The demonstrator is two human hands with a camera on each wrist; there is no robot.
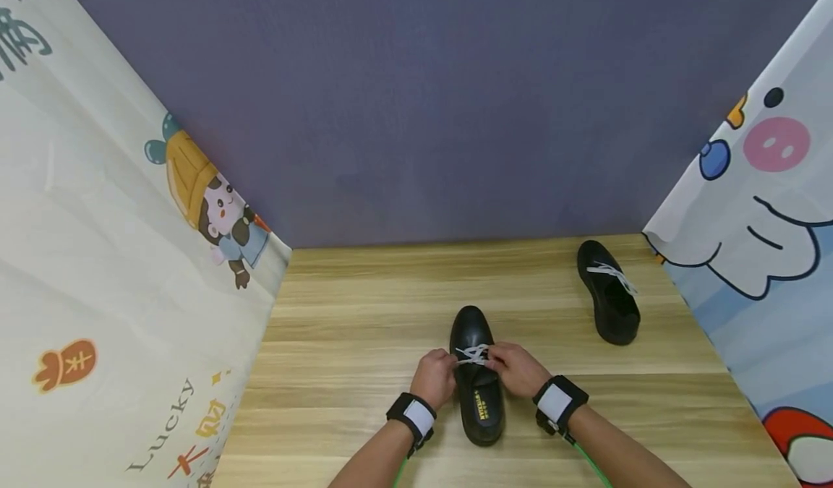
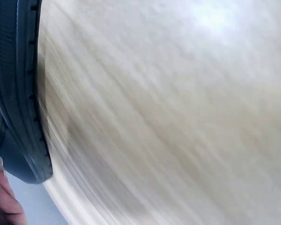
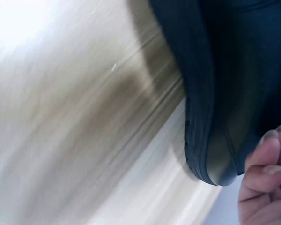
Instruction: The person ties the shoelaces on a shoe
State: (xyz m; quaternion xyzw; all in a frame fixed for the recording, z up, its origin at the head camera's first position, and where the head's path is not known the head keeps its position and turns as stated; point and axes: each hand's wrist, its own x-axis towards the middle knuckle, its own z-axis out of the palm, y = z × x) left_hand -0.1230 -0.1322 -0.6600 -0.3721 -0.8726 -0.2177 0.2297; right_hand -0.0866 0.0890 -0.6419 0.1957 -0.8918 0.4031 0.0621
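A black leather shoe (image 1: 471, 323) stands on the wooden floor, toe pointing away from me, a yellow label on its insole. White shoelaces (image 1: 472, 353) cross over its front. On the shoe's left side, my left hand (image 1: 434, 377) pinches a lace at the fingertips. Opposite it, my right hand (image 1: 518, 369) pinches lace on the right side. Each wrist view catches only part of the shoe's dark side (image 2: 14, 70) and a few curled fingers (image 3: 264, 157); the laces are hidden there.
Farther off to the right, a second black shoe (image 1: 614, 322) with loose white laces rests on the floor (image 1: 364, 293). A dark blue-grey panel (image 1: 416, 112) rises behind. Printed cloths, one cream (image 1: 117, 242) and one pig-patterned (image 1: 781, 257), border the left and right.
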